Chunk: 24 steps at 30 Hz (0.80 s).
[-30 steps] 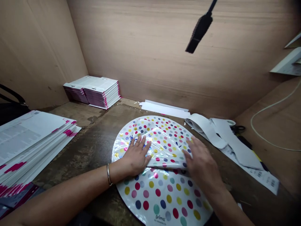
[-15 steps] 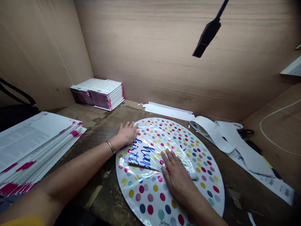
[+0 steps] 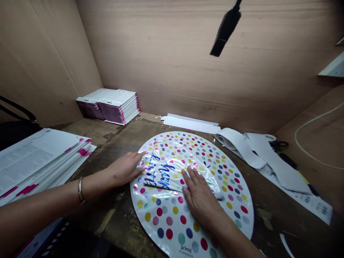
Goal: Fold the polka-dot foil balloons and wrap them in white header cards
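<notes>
A round, flat foil balloon (image 3: 169,224) with coloured dots and the word "prima" lies on the worktop. On top of it rests a folded dotted foil balloon (image 3: 174,175) with blue lettering, its surface shiny and creased. My right hand (image 3: 201,197) lies flat on the folded one's lower right part, fingers stretched. At the left edge of the round balloon is my left hand (image 3: 125,168), its fingers extended towards the folded one's left end. Whether those fingertips touch the foil I cannot tell.
Printed white cards with pink edges form a stack (image 3: 107,104) in the back corner and a larger pile (image 3: 40,154) at left. White card strips (image 3: 190,123) lie along the back wall. A paper label strip (image 3: 271,168) and black-handled scissors (image 3: 279,145) are at right. A black device (image 3: 225,30) hangs above.
My left hand has slid left and nearer to me, off the upper left of the folded balloon. My right hand stays in place on it. The view has shifted slightly.
</notes>
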Available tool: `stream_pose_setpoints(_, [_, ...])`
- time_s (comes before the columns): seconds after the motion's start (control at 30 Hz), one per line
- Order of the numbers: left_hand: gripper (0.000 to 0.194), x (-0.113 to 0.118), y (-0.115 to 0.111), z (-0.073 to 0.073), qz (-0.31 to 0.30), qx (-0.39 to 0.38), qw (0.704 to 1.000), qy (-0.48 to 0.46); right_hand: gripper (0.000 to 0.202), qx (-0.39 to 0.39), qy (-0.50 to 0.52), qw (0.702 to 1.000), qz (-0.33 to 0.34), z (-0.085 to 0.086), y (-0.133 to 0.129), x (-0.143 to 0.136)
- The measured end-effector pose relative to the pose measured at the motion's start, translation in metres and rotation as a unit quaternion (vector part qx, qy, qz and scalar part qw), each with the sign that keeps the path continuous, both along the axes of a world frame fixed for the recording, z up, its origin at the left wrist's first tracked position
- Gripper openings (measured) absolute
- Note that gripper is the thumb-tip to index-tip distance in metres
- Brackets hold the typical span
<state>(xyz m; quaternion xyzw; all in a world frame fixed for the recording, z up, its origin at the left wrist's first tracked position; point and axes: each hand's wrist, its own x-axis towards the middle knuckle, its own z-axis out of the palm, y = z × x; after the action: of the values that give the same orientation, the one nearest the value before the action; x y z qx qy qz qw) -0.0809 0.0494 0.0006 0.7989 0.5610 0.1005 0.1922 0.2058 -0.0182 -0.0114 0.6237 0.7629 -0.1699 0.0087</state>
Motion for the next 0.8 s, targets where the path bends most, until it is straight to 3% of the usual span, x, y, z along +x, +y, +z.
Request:
stream_pose_setpoints(0.1, [0.077,0.022,0.024,0.012,0.154,-0.106,0.972,-0.14,0.057,0.006,-0.003,1.0,0.002,0.002,0.001,0.0])
stream_pose_setpoints(0.17, [0.08,0.044,0.044,0.011,0.197,-0.151,0.954,-0.168,0.057,0.009,-0.006,1.0,0.005,0.003,0.002,-0.001])
stream_pose_setpoints(0.27, [0.058,0.066,0.067,0.005,0.203,-0.218,0.93,-0.217,0.057,0.011,-0.001,1.0,0.003,0.002,0.0,-0.003])
stream_pose_setpoints(0.37, [0.037,0.07,0.073,0.004,0.168,-0.267,0.899,-0.303,0.057,0.013,0.021,1.0,-0.005,0.0,-0.005,-0.001])
stream_pose_setpoints(0.5, [0.042,0.063,0.064,0.01,0.101,-0.266,0.864,-0.415,0.059,0.007,0.117,0.993,-0.028,0.008,0.006,0.017])
stream_pose_setpoints(0.6, [0.047,0.066,0.059,0.022,0.043,-0.249,0.848,-0.467,0.075,0.1,0.207,0.967,-0.11,0.033,0.046,0.044])
stream_pose_setpoints(0.67, [0.047,0.073,0.058,0.037,-0.006,-0.234,0.84,-0.49,0.092,0.133,0.275,0.945,-0.114,0.056,0.077,0.062])
stream_pose_setpoints(0.73, [0.044,0.081,0.058,0.056,-0.069,-0.199,0.834,-0.51,0.074,0.051,0.347,0.934,-0.064,0.08,0.098,0.074])
stream_pose_setpoints(0.8, [0.038,0.085,0.053,0.072,-0.125,-0.123,0.839,-0.515,0.049,0.01,0.375,0.927,-0.023,0.1,0.098,0.078])
